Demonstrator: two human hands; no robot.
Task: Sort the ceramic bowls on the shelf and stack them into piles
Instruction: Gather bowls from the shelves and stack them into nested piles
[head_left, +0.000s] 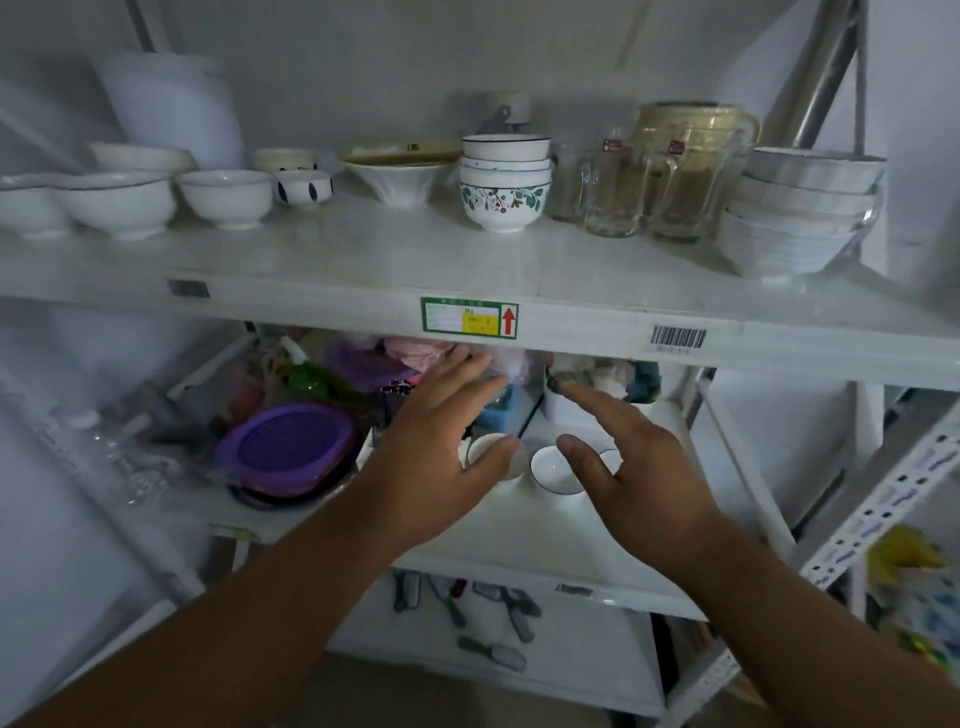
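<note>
Ceramic bowls stand along the upper shelf (363, 260). A stack topped by a dark-rimmed white bowl sits on a leaf-patterned bowl (504, 205) at the middle. At the right is a pile of ribbed white bowls (795, 218). Single white bowls (226, 197) and a small blue-spotted cup (304, 188) stand at the left. On the lower shelf are small white bowls (550, 467). My left hand (441, 457) and my right hand (634, 457) hover over them with fingers straight, holding nothing.
Glass mugs (613, 192) and a glass jug (685, 156) stand between the two stacks. A purple strainer (291, 447) and clutter fill the lower shelf's left. Peelers lie on the bottom shelf (493, 623). A perforated metal upright (878, 509) runs at the right.
</note>
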